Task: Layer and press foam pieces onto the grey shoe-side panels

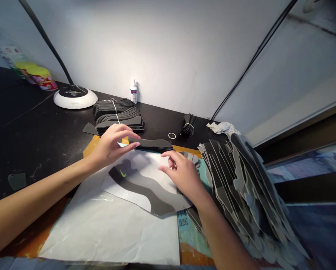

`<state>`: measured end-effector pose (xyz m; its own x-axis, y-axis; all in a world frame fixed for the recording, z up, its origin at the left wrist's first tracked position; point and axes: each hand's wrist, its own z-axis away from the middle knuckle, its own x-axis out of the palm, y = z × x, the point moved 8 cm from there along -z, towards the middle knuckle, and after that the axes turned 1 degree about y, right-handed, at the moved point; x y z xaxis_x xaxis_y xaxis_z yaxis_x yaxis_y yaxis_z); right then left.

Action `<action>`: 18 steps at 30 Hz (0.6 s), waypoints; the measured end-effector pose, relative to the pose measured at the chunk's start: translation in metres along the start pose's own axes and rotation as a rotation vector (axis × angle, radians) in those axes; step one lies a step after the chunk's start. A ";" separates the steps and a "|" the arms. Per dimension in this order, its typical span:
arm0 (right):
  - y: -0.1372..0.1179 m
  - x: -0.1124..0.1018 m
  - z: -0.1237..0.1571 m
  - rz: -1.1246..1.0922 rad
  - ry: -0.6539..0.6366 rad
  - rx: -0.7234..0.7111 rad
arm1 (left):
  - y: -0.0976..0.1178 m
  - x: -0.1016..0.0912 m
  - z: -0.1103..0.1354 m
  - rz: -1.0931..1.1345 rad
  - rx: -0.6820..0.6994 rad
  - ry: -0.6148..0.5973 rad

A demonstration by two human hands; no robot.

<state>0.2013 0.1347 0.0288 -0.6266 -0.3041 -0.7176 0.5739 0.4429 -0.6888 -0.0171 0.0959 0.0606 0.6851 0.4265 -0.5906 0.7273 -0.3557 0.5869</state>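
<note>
My left hand (pixel 111 146) pinches the end of a dark grey foam-like strip (pixel 151 144) at the far edge of a layered shoe-upper panel (pixel 139 187). The panel has white, grey and dark grey bands and a small neon yellow swoosh. My right hand (pixel 181 174) rests on the panel with its fingers apart, holding nothing. Beneath the panel lies a creased white plastic sheet (pixel 108 228). Just to the right of my right hand rises a tall heap of grey cut pieces (pixel 241 187).
Tied stacks of dark strips (pixel 118 114) and a smaller bundle (pixel 188 125) lie on the black tabletop (pixel 38 131). Nearby are a rubber band (pixel 172 135), a white glue bottle (pixel 133 92), a round white lamp base (pixel 75 97), crumpled cloth (pixel 222 128) and containers (pixel 37 77).
</note>
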 end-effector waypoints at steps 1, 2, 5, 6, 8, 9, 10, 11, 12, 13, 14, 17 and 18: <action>0.000 0.000 -0.001 -0.206 0.003 0.018 | 0.002 -0.001 0.003 0.174 -0.123 0.012; -0.001 0.003 -0.002 -0.412 -0.019 0.032 | 0.003 0.004 0.010 0.363 -0.273 -0.023; -0.015 0.018 0.002 -0.833 -0.150 0.037 | 0.019 0.030 0.034 0.772 -0.561 -0.179; -0.020 0.023 0.004 -0.896 -0.191 0.036 | 0.024 0.037 0.041 0.829 -0.617 -0.212; -0.025 0.032 0.007 -0.964 -0.245 0.061 | 0.028 0.045 0.049 0.873 -0.704 -0.231; -0.025 0.035 0.007 -0.983 -0.255 0.086 | 0.027 0.047 0.051 0.879 -0.736 -0.223; -0.023 0.037 0.008 -0.996 -0.255 0.115 | 0.025 0.049 0.052 0.882 -0.760 -0.214; -0.021 0.039 0.008 -1.008 -0.252 0.143 | 0.023 0.051 0.052 0.881 -0.778 -0.206; -0.018 0.040 0.008 -1.018 -0.251 0.167 | 0.021 0.052 0.052 0.877 -0.792 -0.198; -0.016 0.042 0.008 -1.026 -0.250 0.187 | 0.019 0.053 0.052 0.872 -0.801 -0.198; -0.013 0.043 0.007 -1.033 -0.248 0.202 | 0.017 0.054 0.052 0.866 -0.808 -0.197; -0.008 0.044 0.006 -1.041 -0.239 0.229 | 0.014 0.056 0.053 0.834 -0.819 -0.191; -0.008 0.044 0.006 -1.039 -0.235 0.233 | 0.014 0.056 0.054 0.819 -0.821 -0.188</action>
<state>0.1724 0.1127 0.0016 -0.7610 -0.6019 0.2419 -0.0768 -0.2867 -0.9549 0.0330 0.0703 0.0060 0.9815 0.1652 0.0965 -0.1299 0.2054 0.9700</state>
